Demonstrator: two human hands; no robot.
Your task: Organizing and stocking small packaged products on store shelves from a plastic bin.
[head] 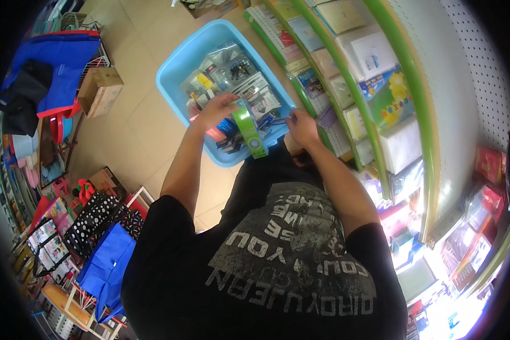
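Observation:
My left hand (217, 111) grips one end of a long green box (249, 129) above a light blue plastic tub (175, 63). At the tub's near right rim is my right hand (301, 127), its fingers curled by the edge; whether they pinch the rim or a small item there cannot be told. Inside the tub lie clear plastic packets (238, 66), white carded packs (261, 95), a yellow item (205, 80) and several small dark packages near the close end.
Green-edged shelves of notebooks (372, 53) rise close on the right. A cardboard box (100, 91) and a blue bag (63, 63) are at the left. Bags and a blue cloth bag (108, 265) crowd the lower left. Another cardboard box (208, 6) stands beyond the tub.

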